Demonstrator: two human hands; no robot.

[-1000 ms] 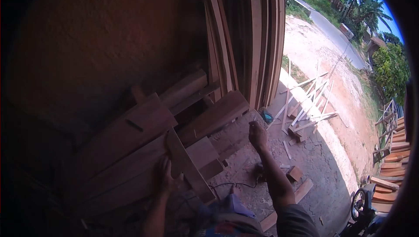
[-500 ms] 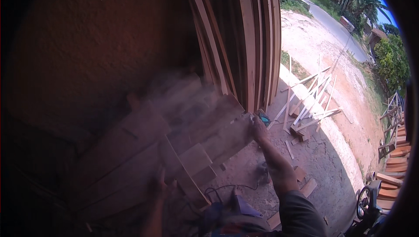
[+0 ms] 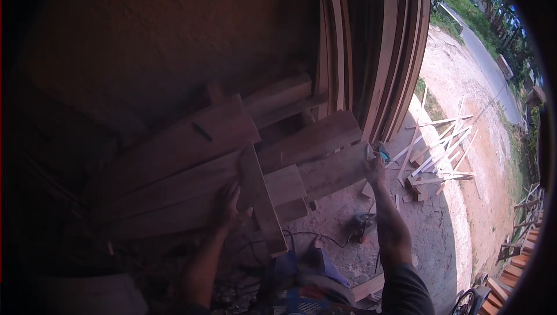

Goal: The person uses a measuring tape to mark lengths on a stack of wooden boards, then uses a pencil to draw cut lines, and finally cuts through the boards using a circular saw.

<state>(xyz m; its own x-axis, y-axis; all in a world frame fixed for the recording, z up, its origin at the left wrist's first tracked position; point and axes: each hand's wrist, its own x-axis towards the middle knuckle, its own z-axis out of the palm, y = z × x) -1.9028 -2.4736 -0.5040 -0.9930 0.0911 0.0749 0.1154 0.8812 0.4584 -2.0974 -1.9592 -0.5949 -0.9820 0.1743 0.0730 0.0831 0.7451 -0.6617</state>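
Rough wooden boards lie side by side in the shade, and my hands are at both ends of this stack. My right hand [image 3: 375,171] is closed at the outer end of a long board [image 3: 333,171]. A small pale spot shows at its fingertips, too small to make out. Close beside that hand is a teal object [image 3: 383,154], and I cannot tell whether I touch it. My left hand [image 3: 230,206] rests with fingers extended on the dim boards. It is next to a narrow board [image 3: 264,202] that lies crosswise over the others.
On the floor stands a corded power tool [image 3: 362,223], its cable running toward my feet. Tall planks [image 3: 400,48] lean at the doorway. Thin offcuts [image 3: 444,146] are heaped on the sunlit threshold. A short dark piece [image 3: 202,131] lies on a board. A motorcycle [image 3: 469,302] shows at lower right.
The view has swung, shifting the scene to the right, and the blur has cleared. My left hand has moved forward beside the crosswise board. My right hand stays at the board's end.
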